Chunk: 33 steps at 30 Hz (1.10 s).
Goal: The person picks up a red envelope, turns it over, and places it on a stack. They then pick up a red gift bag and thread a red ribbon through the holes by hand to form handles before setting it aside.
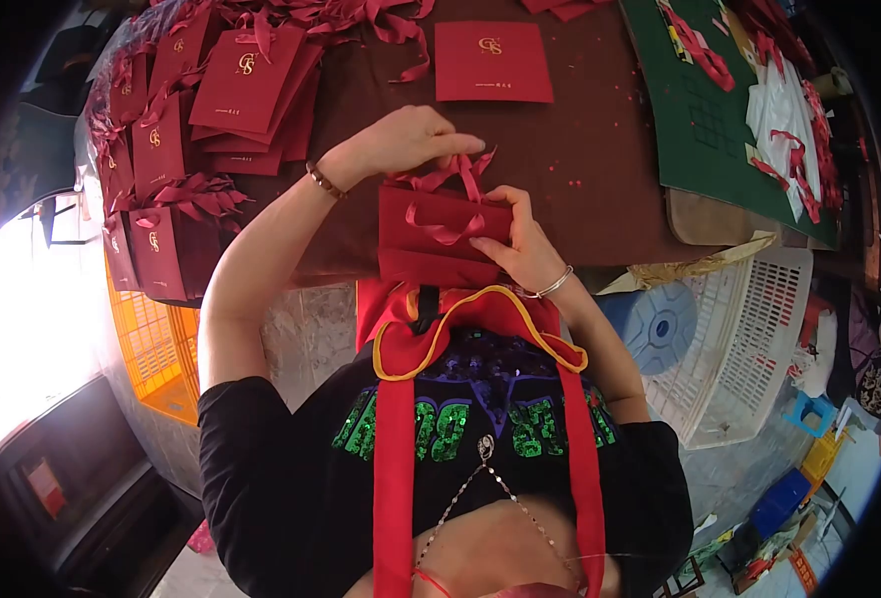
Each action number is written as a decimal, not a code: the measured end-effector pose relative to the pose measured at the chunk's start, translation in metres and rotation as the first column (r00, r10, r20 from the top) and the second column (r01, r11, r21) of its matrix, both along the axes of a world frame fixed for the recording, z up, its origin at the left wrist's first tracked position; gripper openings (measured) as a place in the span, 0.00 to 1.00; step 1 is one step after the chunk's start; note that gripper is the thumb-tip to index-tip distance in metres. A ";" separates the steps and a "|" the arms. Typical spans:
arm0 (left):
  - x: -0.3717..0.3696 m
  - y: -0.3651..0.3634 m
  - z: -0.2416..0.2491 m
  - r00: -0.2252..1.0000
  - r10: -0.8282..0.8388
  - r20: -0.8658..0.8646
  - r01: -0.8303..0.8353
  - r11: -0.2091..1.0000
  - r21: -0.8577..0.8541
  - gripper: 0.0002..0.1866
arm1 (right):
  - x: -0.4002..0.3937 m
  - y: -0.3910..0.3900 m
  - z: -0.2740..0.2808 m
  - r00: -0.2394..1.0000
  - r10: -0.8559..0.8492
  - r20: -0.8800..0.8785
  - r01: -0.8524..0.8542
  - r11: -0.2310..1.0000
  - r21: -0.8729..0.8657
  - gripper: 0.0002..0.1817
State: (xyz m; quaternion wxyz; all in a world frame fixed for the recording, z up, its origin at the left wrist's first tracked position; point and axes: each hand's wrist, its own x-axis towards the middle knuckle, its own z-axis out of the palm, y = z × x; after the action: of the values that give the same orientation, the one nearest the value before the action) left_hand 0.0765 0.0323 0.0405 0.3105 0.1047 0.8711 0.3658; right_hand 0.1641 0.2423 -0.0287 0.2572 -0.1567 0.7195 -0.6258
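Observation:
A small red paper gift bag (439, 261) with red ribbon handles stands at the table's near edge, its top towards me. My right hand (528, 244) grips its right side, thumb over the near side and fingers along the far side. Above the bag, my left hand (411, 140) is closed, its fingertips at the upper ribbon handle (465, 174). The nearer ribbon handle (445, 234) droops across the bag's top. Part of my left fingers' grip is hidden.
Stacked red bags (246, 80) with gold print crowd the table's left side. One flat red bag (493, 62) lies ahead. To the right are a green board (695, 130) with ribbons and a white plastic bag (784, 120). Below stand a blue stool (660, 324) and white crate (749, 344).

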 end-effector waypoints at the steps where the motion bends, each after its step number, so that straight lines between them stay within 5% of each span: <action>1: 0.002 0.000 -0.003 1.000 0.000 -0.003 0.000 1.000 0.002 0.23 | 0.000 0.000 0.001 0.997 0.001 -0.071 0.002 0.999 0.036 0.32; 5: 0.014 0.006 -0.004 0.997 -0.073 0.015 0.073 0.997 -0.003 0.22 | -0.002 -0.003 0.007 1.000 0.028 0.013 -0.028 0.999 0.028 0.33; 9: 0.008 0.008 -0.027 0.942 -0.082 -0.327 0.139 0.978 0.153 0.22 | -0.003 -0.001 0.002 0.996 0.051 -0.068 -0.047 0.998 0.052 0.33; 10: -0.002 0.006 -0.025 0.959 0.249 -0.137 -0.182 0.908 0.378 0.21 | -0.002 0.000 0.001 0.994 0.070 -0.079 -0.064 0.995 0.073 0.33; 11: -0.006 0.005 -0.023 0.850 0.513 0.117 -0.494 0.703 0.512 0.20 | -0.002 0.000 0.002 0.995 0.069 -0.077 -0.063 0.995 0.073 0.33; 12: -0.006 0.006 -0.021 0.831 0.526 0.181 -0.519 0.615 0.593 0.17 | -0.005 0.000 0.005 0.997 0.063 -0.052 -0.063 0.998 -0.003 0.32; 17: -0.018 0.006 -0.022 0.846 0.525 0.090 -0.486 0.693 0.533 0.15 | -0.013 0.004 -0.001 0.987 0.097 0.125 -0.084 0.991 -0.107 0.32; 19: -0.020 0.002 -0.028 0.855 0.517 0.045 -0.457 0.708 0.538 0.13 | -0.014 0.007 -0.006 0.996 0.066 -0.059 -0.069 0.996 -0.054 0.32; 22: -0.022 0.002 -0.031 0.831 0.556 0.006 -0.409 0.603 0.685 0.15 | -0.017 0.004 -0.003 0.999 0.010 0.041 -0.002 0.984 -0.179 0.32; 24: -0.014 -0.011 -0.025 0.779 0.599 0.185 -0.532 0.476 0.700 0.23 | -0.016 0.004 0.002 0.987 -0.085 0.133 0.120 0.950 -0.287 0.33; 28: 0.020 -0.027 -0.026 0.801 0.463 0.380 -0.590 0.497 0.636 0.25 | -0.023 0.008 -0.001 0.921 -0.274 0.278 0.379 0.795 -0.474 0.29; 29: 0.025 -0.033 -0.042 0.850 0.422 0.316 -0.522 0.583 0.623 0.24 | -0.025 0.007 -0.004 0.919 -0.281 0.278 0.385 0.792 -0.474 0.29; 33: 0.043 -0.012 -0.044 0.897 0.337 0.286 -0.437 0.577 0.691 0.15 | -0.030 0.007 -0.012 0.873 -0.398 0.281 0.478 0.813 -0.332 0.18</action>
State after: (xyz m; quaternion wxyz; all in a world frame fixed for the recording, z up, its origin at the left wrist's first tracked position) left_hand 0.1196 0.0205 -0.0039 0.2063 0.0058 0.6272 0.7510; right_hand 0.1343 0.2493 -0.0408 0.1391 0.0289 0.5671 -0.8113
